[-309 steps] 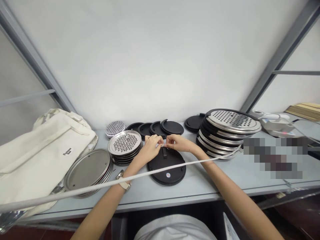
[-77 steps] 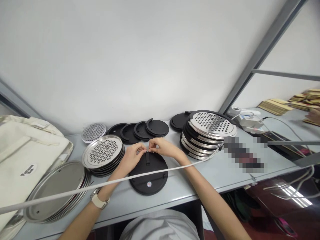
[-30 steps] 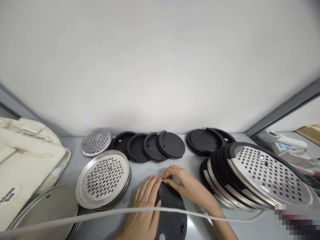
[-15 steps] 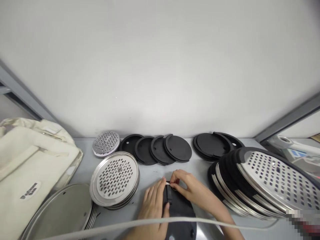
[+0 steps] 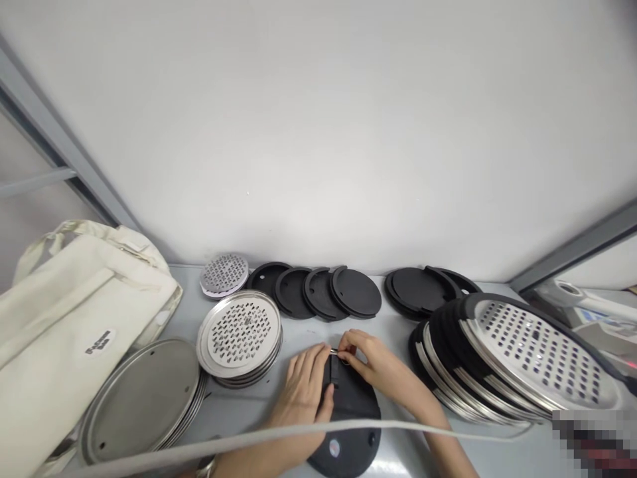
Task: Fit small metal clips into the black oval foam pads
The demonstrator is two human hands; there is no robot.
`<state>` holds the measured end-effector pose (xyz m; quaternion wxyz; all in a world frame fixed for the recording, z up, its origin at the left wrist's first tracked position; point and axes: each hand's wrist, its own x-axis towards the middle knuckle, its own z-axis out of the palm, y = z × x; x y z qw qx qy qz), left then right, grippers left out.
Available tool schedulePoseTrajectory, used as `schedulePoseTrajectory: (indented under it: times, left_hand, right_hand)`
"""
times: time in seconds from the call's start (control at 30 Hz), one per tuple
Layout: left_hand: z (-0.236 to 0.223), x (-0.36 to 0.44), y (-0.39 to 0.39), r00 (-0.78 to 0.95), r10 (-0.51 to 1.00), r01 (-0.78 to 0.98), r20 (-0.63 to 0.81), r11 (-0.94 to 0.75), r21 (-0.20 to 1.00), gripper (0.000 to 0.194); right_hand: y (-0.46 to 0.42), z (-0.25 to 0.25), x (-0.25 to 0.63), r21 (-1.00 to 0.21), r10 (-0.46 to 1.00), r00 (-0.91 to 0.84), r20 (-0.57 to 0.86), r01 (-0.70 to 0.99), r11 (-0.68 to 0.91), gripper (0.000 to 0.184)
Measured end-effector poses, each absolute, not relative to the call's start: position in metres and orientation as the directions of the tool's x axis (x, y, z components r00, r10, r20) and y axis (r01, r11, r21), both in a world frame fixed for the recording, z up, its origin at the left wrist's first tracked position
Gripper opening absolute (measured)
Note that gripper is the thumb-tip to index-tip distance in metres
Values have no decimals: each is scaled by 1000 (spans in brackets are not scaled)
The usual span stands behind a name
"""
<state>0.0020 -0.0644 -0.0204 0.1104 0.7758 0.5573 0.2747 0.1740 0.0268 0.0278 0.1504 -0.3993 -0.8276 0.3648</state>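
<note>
A round black disc [image 5: 351, 401] with a raised strap-like tab and a round sticker lies on the table in front of me. My left hand [image 5: 306, 388] rests flat over its left side, fingers stretched out, fingertips close to the tab's far end. There, my right hand [image 5: 365, 358] pinches a small shiny metal ring [image 5: 343, 360] between thumb and fingers. A short silver bar [image 5: 334, 352] shows between the two hands; how it joins the ring is too small to make out. Fingers and forearms hide part of the disc's edge.
Perforated metal grater plates [image 5: 243, 335] and plain metal discs [image 5: 144, 401] are stacked at left, beside a cream bag [image 5: 74, 345]. Several black round covers [image 5: 355, 292] lie along the wall. A tall stack of black-rimmed grater plates [image 5: 537, 352] stands right. A white cable [image 5: 279, 433] crosses in front.
Earlier both hands pinched at the tab's far end. My left hand has since flattened onto the disc, while my right keeps its pinch. The camera view has moved closer and shifted.
</note>
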Motion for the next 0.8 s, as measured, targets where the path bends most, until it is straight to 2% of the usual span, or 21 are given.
schedulePoseTrajectory:
  times: [0.4,0.8]
  left_hand:
    - [-20,0,-64,259,900,806,350,-401,436,53]
    - [-16,0,-64,274,897,821,348,-407,401,53]
  right_hand:
    - [30,18,177,-680,761,-647,52,535,501,12]
    - [30,22,177,-703,762,-647,39,524,481,12]
